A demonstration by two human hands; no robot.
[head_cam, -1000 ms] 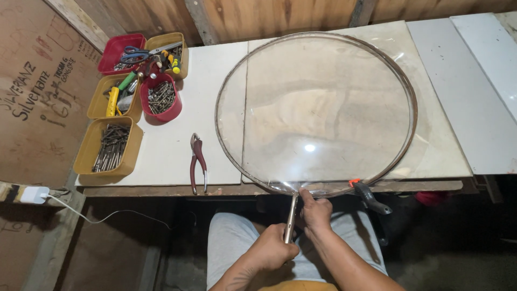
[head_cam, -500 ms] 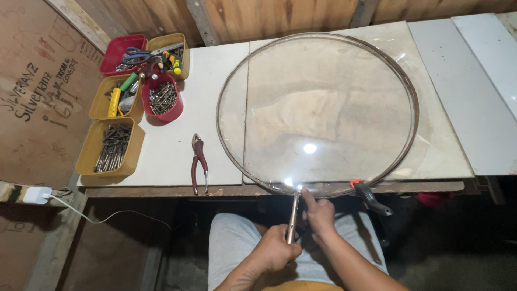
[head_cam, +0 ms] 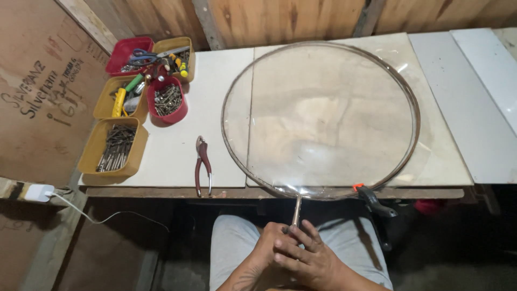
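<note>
- A white table (head_cam: 226,108) fills the upper part of the view, with a wooden wall (head_cam: 291,19) behind it.
- A big round metal hoop (head_cam: 230,86), covered with clear film (head_cam: 328,113), lies flat on the table. Its near edge overhangs the table's front.
- A thin metal rod (head_cam: 296,210) runs from the hoop's near edge straight down toward the person's lap.
- The person sits at the table's front edge; grey shorts (head_cam: 237,237) show below.
- Left hand (head_cam: 269,248) is curled around the lower end of the rod, just under the right.
- Right hand (head_cam: 307,256) lies over the left, fingers (head_cam: 309,233) spread and bent around the same rod end. Both hands grip it together.
- A black clamp (head_cam: 377,202) with an orange tip bites the hoop's near right edge at the table front.
- Red-handled pliers (head_cam: 203,164) lie on the table just left of the hoop, apart from it.
- At the far left corner stand several trays: a yellow tray (head_cam: 89,156) of nails nearest, a red tub (head_cam: 180,110) of screws, and further trays (head_cam: 134,48) with screwdrivers and scissors.
- A white plug (head_cam: 37,192) with its cord sits low on the left, below the table.
</note>
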